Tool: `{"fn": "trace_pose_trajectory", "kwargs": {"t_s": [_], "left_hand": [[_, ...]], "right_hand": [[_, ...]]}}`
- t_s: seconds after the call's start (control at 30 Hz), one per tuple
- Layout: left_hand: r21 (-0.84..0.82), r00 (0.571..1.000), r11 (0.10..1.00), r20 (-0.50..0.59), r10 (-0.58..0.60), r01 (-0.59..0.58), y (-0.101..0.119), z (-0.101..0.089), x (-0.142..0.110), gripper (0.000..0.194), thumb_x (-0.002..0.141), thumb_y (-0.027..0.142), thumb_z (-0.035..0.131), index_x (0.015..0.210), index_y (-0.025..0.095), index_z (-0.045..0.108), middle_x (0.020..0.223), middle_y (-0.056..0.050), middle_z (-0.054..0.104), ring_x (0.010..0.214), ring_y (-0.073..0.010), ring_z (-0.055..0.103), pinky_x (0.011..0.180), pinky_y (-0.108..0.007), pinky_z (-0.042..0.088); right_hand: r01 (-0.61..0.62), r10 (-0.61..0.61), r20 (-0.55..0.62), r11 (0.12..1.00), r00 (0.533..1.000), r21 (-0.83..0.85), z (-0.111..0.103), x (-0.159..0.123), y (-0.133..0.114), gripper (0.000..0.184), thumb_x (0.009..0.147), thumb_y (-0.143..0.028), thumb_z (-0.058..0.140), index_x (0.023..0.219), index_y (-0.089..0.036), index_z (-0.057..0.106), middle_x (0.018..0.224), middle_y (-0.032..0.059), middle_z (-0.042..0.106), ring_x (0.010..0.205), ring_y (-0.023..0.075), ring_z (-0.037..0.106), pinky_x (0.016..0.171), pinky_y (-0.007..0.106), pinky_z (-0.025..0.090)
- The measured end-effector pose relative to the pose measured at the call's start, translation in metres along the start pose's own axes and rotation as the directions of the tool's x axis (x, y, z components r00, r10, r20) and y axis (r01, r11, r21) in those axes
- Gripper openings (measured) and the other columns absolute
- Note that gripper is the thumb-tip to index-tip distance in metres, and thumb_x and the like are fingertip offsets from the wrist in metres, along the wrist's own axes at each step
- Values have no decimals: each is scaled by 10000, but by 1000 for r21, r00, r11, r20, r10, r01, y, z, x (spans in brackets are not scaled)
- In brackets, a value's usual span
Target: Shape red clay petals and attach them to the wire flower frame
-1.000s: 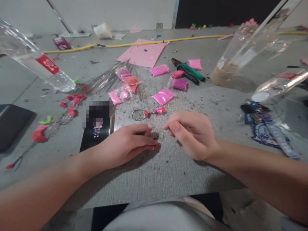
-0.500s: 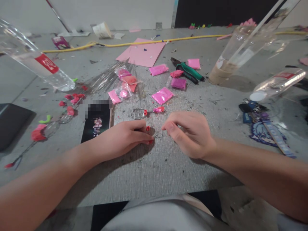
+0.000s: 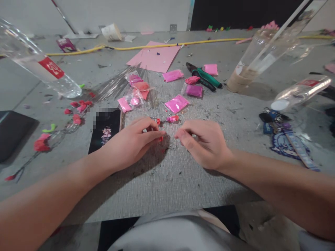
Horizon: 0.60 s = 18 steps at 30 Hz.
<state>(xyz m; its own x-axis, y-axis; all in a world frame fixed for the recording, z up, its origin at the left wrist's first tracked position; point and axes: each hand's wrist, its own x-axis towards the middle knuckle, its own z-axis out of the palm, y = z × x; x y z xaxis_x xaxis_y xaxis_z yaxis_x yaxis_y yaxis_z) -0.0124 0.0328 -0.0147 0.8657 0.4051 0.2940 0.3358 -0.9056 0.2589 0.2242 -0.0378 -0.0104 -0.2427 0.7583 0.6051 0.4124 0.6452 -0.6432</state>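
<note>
My left hand (image 3: 137,139) is closed in a pinch, with a small red piece of clay (image 3: 161,138) at its thumb and fingertips. Close by on the right, my right hand (image 3: 202,143) is curled, its thumb pressed to the forefinger; whatever lies between them, if anything, is too small or hidden. Just beyond both hands lies a wire piece with pink and red clay (image 3: 172,119) on it, partly covered by my left hand. A phone (image 3: 106,130) lies beside my left wrist, under its edge.
Bagged pink clay (image 3: 177,104) and green-handled pliers (image 3: 206,78) lie ahead, near a bundle of thin wires (image 3: 112,83). Bottles stand or lie at left (image 3: 52,68) and right (image 3: 303,90). Keys with a lanyard (image 3: 288,139) are at right. A yellow cable (image 3: 146,47) crosses the back.
My left hand has moved slightly up and away from me with the red clay, now covering the wire loop. My right hand has barely shifted, staying pinched.
</note>
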Motion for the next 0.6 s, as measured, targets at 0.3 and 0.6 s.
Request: {"fn": "trace_pose_trajectory", "kwargs": {"t_s": [0.3, 0.6], "left_hand": [[-185, 972, 955, -15, -236, 230, 15, -2, 4, 138, 981, 196, 604, 1000, 180, 739, 973, -44, 759, 887, -194, 692, 790, -312, 545], [-584, 851, 689, 6, -526, 430, 43, -3, 6, 103, 946, 303, 712, 965, 223, 773, 885, 18, 803, 792, -147, 744, 732, -235, 599]], "right_hand": [[-93, 100, 111, 993, 989, -66, 5, 1, 3, 194, 976, -187, 565, 809, -147, 655, 675, -8, 607, 611, 92, 524, 601, 229, 399], [-75, 97, 180, 989, 979, -126, 11, -2, 4, 130, 969, -193, 582, 986, -131, 695, 814, 40, 699, 672, 120, 574, 637, 247, 444]]}}
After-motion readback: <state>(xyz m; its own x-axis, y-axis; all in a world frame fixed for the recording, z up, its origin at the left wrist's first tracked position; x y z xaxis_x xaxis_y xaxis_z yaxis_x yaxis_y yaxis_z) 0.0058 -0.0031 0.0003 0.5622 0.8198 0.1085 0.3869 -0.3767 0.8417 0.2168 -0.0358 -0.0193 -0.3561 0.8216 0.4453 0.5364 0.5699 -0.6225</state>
